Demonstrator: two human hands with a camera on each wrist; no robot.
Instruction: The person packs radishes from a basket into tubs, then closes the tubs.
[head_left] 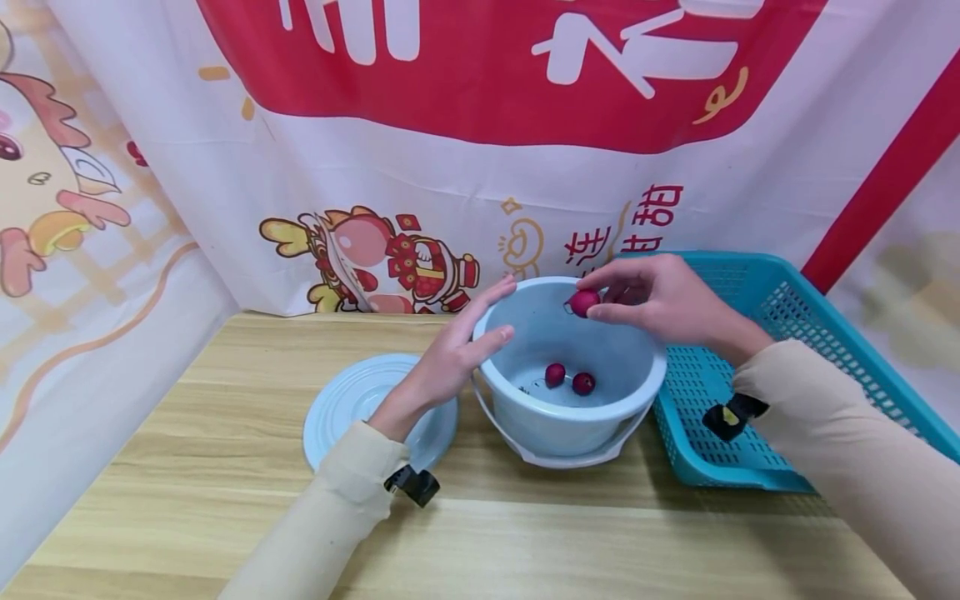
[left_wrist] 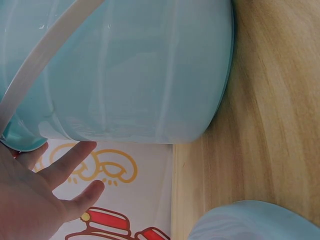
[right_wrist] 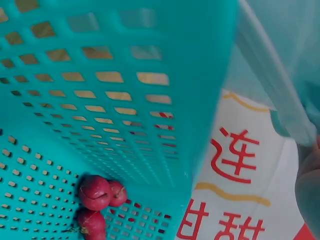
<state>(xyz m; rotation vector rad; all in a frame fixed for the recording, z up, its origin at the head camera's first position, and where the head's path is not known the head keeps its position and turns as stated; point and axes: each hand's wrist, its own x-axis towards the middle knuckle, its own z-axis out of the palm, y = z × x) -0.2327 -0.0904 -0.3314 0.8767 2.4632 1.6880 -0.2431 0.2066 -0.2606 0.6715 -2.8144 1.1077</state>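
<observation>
A light blue bucket (head_left: 570, 425) with a carrying handle stands on the table, two red radishes (head_left: 569, 379) lying on its floor. Over the bucket's opening, near the far rim, my right hand (head_left: 660, 296) pinches another red radish (head_left: 585, 302) between thumb and fingers. My left hand (head_left: 450, 354) rests at the bucket's left rim with its fingers extended and spread. In the left wrist view these fingers (left_wrist: 70, 160) lie against the bucket's side (left_wrist: 135, 65). Only a small part of the right hand (right_wrist: 309, 185) shows in the right wrist view, where its radish is hidden.
A teal perforated basket (head_left: 750, 479) stands right of the bucket, partly under my right forearm. Several radishes (right_wrist: 95, 192) lie inside it in the right wrist view. Left of the bucket, a round light blue lid (head_left: 330, 408) lies on the wooden table (head_left: 187, 500). A printed cloth (head_left: 420, 167) hangs behind.
</observation>
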